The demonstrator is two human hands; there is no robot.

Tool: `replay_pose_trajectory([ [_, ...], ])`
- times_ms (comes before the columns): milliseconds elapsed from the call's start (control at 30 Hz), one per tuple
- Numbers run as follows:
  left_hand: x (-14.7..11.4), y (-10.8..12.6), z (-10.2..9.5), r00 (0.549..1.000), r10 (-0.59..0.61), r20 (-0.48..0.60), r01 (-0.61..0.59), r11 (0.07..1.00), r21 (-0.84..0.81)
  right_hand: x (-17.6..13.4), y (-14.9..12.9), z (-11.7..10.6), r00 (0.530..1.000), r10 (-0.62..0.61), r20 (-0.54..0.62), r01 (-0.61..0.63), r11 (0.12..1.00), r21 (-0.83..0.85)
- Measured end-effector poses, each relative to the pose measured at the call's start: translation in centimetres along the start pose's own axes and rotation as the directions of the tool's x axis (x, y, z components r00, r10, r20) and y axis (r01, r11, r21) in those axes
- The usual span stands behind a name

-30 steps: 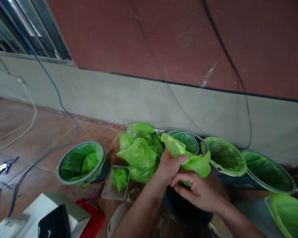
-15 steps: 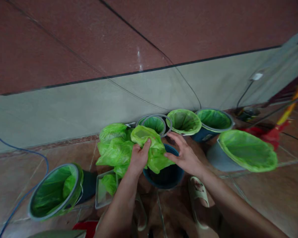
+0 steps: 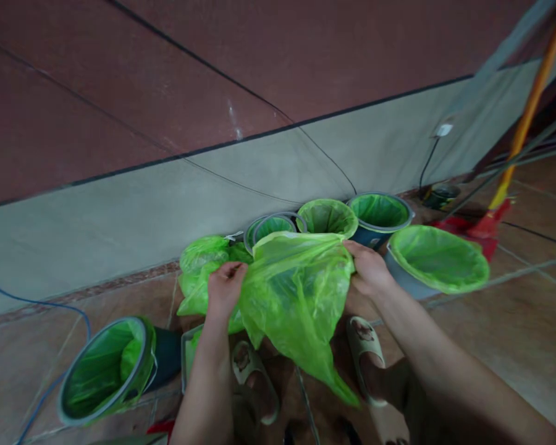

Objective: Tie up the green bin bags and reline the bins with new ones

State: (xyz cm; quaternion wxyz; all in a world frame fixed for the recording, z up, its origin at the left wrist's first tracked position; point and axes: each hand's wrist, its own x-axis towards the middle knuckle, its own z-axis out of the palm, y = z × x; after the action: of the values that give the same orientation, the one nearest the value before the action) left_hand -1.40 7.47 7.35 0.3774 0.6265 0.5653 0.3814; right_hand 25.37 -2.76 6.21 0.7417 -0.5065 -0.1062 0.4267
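A translucent green plastic bag [image 3: 296,290] is stretched wide between my hands, its lower corner hanging down toward my feet. My left hand [image 3: 227,281] pinches its left top edge with curled fingers. At the opposite end my right hand [image 3: 366,266] grips the top edge, thumb and fingers closed on it. Behind the spread bag, the dark blue bucket on the floor is hidden. Left of the bag, several bunched green bags [image 3: 204,266] lie against the wall, close to my left hand.
Green-lined buckets stand along the wall, among them a lined bin [image 3: 328,217] and a blue bucket [image 3: 380,213]. A grey lined bucket [image 3: 438,259] is at right, beside a red dustpan [image 3: 484,228]. Another lined bucket [image 3: 106,371] leans at left near a blue cable [image 3: 41,303].
The crumpled bag has been pulled open and spread wide. My right hand has taken hold of its edge, and my hands have moved apart. The bag now covers the dark blue bucket.
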Motion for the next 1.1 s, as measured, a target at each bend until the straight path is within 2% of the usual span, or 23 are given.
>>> replay_pose_trajectory([
  [33, 0.4, -0.4, -0.3, 0.994, -0.030, -0.109, 0.024, 0.998, -0.055, 0.4, -0.3, -0.3, 0.998, 0.048, -0.035, -0.047, 0.998, 0.041],
  [100, 0.7, -0.6, -0.5, 0.952, -0.079, -0.294, 0.037, 0.988, -0.147, 0.9, -0.5, -0.7, 0.989, 0.137, -0.059, -0.132, 0.987, 0.089],
  [133, 0.4, -0.4, -0.2, 0.933, -0.081, -0.350, 0.022, 0.986, -0.168, 1.0, -0.5, -0.7, 0.984, 0.171, -0.050, -0.166, 0.981, 0.102],
  [200, -0.9, 0.5, 0.6, 0.936, -0.017, -0.352, -0.041, 0.987, -0.157, 1.1, -0.2, -0.5, 0.978, 0.206, -0.027, -0.202, 0.972, 0.117],
  [233, -2.0, 1.2, 1.2, 0.951, 0.033, -0.308, -0.083, 0.986, -0.148, 1.2, -0.1, -0.4, 0.978, 0.206, -0.034, -0.200, 0.971, 0.130],
  [267, -3.2, 1.9, 1.8, 0.973, 0.088, -0.211, -0.118, 0.984, -0.134, 1.4, -0.1, -0.4, 0.978, 0.196, -0.066, -0.185, 0.971, 0.153],
  [367, -7.0, 3.6, 3.3, 0.980, 0.193, 0.041, -0.184, 0.968, -0.173, 2.3, -0.6, -0.7, 0.956, 0.126, -0.266, -0.070, 0.975, 0.212],
  [467, -9.6, 4.5, 4.2, 0.933, 0.212, 0.290, -0.161, 0.969, -0.189, 3.1, -1.8, -1.8, 0.927, 0.044, -0.372, 0.034, 0.979, 0.201],
  [567, -10.7, 4.3, 5.3, 0.867, 0.195, 0.459, -0.212, 0.977, -0.015, 3.0, -2.8, -2.7, 0.929, 0.043, -0.367, 0.050, 0.969, 0.241],
  [667, -10.8, 3.7, 6.7, 0.866, 0.112, 0.487, -0.235, 0.951, 0.201, 2.2, -3.3, -2.8, 0.939, 0.060, -0.338, 0.026, 0.970, 0.242],
  [800, -10.4, 2.7, 8.0, 0.861, 0.005, 0.509, -0.246, 0.880, 0.407, 1.6, -3.3, -2.6, 0.975, 0.037, -0.220, 0.012, 0.976, 0.219],
  [900, -10.2, 2.2, 8.7, 0.847, -0.024, 0.530, -0.288, 0.818, 0.497, 1.8, -3.1, -3.0, 0.988, 0.031, -0.153, 0.005, 0.973, 0.230],
  [1033, -10.0, 1.8, 9.6, 0.812, -0.054, 0.581, -0.370, 0.722, 0.585, 2.3, -2.8, -3.7, 0.999, -0.003, -0.044, 0.010, 0.989, 0.149],
  [1100, -9.5, 1.9, 9.4, 0.814, -0.059, 0.577, -0.398, 0.668, 0.629, 2.5, -2.9, -3.8, 0.999, 0.015, -0.037, -0.011, 0.993, 0.121],
])
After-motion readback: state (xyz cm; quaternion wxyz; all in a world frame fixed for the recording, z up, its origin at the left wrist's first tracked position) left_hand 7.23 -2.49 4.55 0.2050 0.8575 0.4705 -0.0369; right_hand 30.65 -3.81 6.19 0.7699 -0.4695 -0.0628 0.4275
